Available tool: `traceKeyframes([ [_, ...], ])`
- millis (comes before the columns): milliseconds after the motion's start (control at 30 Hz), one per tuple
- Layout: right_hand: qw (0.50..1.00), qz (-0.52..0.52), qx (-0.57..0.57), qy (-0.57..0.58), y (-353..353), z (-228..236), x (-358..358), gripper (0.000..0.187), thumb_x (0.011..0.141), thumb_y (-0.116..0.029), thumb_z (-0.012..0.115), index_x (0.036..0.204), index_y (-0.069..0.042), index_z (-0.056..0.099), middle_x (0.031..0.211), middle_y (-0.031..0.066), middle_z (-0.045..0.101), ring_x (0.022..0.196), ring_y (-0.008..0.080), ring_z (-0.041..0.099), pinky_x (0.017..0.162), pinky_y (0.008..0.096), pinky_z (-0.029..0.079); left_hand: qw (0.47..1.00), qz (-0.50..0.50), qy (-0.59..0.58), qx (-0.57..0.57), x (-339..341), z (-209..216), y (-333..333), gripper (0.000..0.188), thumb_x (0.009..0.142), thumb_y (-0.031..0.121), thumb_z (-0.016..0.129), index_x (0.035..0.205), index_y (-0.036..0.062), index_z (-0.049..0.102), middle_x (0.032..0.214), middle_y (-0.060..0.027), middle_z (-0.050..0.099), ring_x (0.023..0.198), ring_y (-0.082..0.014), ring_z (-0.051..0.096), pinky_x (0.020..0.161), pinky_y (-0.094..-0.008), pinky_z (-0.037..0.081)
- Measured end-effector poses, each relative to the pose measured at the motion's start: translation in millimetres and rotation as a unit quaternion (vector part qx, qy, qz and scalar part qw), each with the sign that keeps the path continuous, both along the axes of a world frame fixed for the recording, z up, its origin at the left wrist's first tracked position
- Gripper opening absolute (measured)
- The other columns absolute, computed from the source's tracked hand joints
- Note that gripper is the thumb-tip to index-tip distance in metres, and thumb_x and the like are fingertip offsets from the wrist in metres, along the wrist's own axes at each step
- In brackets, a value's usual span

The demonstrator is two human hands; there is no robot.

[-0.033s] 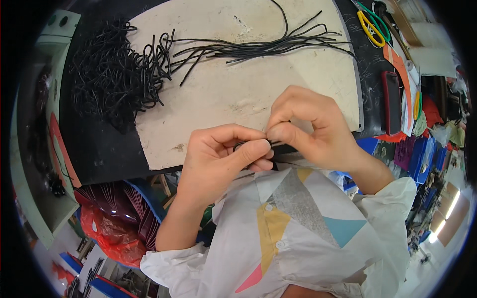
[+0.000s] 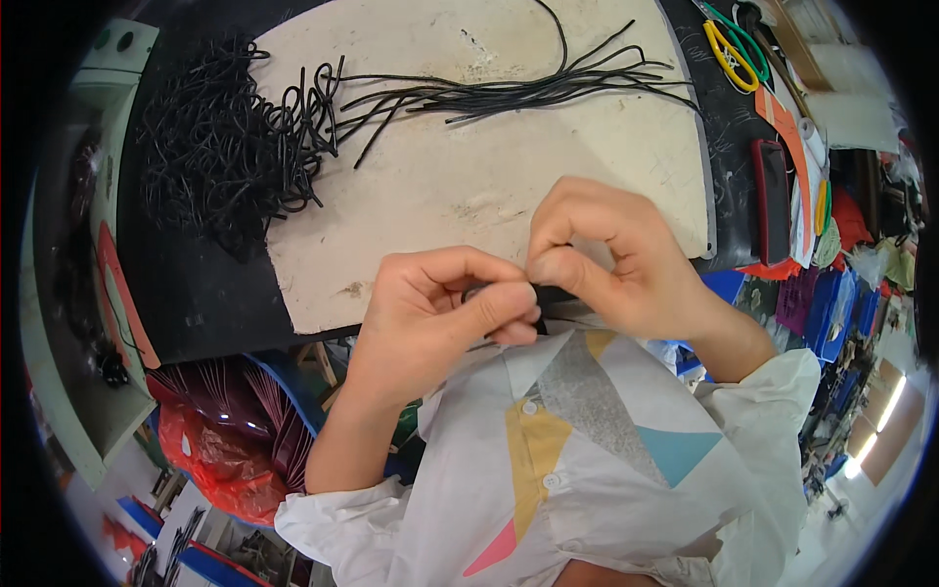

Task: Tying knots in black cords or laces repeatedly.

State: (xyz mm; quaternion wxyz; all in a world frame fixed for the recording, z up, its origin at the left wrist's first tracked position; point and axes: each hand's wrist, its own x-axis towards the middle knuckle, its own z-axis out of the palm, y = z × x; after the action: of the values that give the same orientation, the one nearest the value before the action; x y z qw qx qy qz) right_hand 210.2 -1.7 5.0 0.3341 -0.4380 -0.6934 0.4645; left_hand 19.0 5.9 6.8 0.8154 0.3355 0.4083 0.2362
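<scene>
My left hand (image 2: 430, 313) is closed, its thumb and fingers pinching a black cord (image 2: 473, 293). Only a small loop of that cord shows between the fingers; the rest is mostly hidden. My right hand (image 2: 611, 259) meets it at the fingertips, with thumb and forefinger pressed together on the cord at the left hand's fingertips. Both hands are just over the near edge of a pale, stained board (image 2: 440, 210). Farther back on that board lies a bundle of cut black cords (image 2: 509, 95), stretched out sideways.
To the left, a big tangled heap of black cord (image 2: 220, 147) covers part of the black table (image 2: 210, 313). At the right edge are yellow-and-green-handled scissors (image 2: 729, 57) and a dark red phone (image 2: 772, 201). A red plastic bag (image 2: 220, 460) sits below the table at left.
My right hand has dipped slightly, and its fingertips have come closer against my left hand's. Less of the cord shows between them. The cords on the board have not moved.
</scene>
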Motion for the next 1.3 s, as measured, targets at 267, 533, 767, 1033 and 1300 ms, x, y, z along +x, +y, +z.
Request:
traceKeyframes([
  [267, 0.857, -0.022, -0.396, 0.329, -11, 0, -9, 0.019, 0.086, -0.018, 0.054, 0.079, -0.001, 0.056, 0.072, -0.0005, 0.053, 0.068, 0.0065, 0.048, 0.062, 0.0224, 0.041, 0.996, -0.042, -0.078, 0.029, -8, -3, -2, 0.019, 0.076, -0.003, 0.062, 0.094, -0.0082, 0.058, 0.083, -0.0105, 0.061, 0.074, -0.0115, 0.059, 0.066, -0.0212, 0.049],
  [533, 0.951, -0.11, 0.289, -0.019, -11, -11, -12, 0.013, 0.064, 0.003, 0.066, 0.074, -0.003, 0.061, 0.067, 0.0078, 0.057, 0.058, 0.0214, 0.055, 0.054, 0.0257, 0.043, 0.97, 0.089, -0.185, -0.132, -6, -11, -5, 0.027, 0.077, -0.003, 0.06, 0.103, -0.0064, 0.055, 0.089, -0.0123, 0.061, 0.077, -0.0152, 0.061, 0.069, -0.0253, 0.051],
  [767, 0.849, -0.183, -0.356, 0.344, -10, -3, -23, 0.008, 0.075, -0.008, 0.065, 0.076, -0.002, 0.059, 0.066, 0.0001, 0.055, 0.058, 0.0092, 0.051, 0.054, 0.0212, 0.042, 0.98, 0.166, -0.083, 0.072, 9, -17, -17, 0.025, 0.075, -0.005, 0.059, 0.1, -0.0072, 0.055, 0.087, -0.0149, 0.061, 0.075, -0.0191, 0.062, 0.069, -0.0287, 0.052],
  [1033, 0.872, -0.184, -0.355, 0.283, -6, -5, -12, 0.019, 0.082, -0.02, 0.061, 0.084, -0.002, 0.06, 0.07, 0.0, 0.057, 0.062, 0.0065, 0.053, 0.06, 0.0193, 0.046, 0.987, 0.16, -0.007, 0.012, -6, -14, -7, 0.024, 0.082, 0.002, 0.052, 0.102, -0.0106, 0.054, 0.087, -0.02, 0.062, 0.075, -0.0257, 0.065, 0.065, -0.0281, 0.055],
  [1300, 0.883, -0.199, -0.342, 0.251, -7, -7, -3, 0.021, 0.084, -0.019, 0.059, 0.088, 0.001, 0.061, 0.074, 0.0032, 0.059, 0.064, 0.0071, 0.054, 0.06, 0.0197, 0.046, 0.987, 0.157, 0.0, -0.013, -4, -16, -11, 0.022, 0.081, 0.001, 0.055, 0.1, -0.0086, 0.056, 0.084, -0.0172, 0.063, 0.072, -0.0209, 0.064, 0.062, -0.0247, 0.054],
])
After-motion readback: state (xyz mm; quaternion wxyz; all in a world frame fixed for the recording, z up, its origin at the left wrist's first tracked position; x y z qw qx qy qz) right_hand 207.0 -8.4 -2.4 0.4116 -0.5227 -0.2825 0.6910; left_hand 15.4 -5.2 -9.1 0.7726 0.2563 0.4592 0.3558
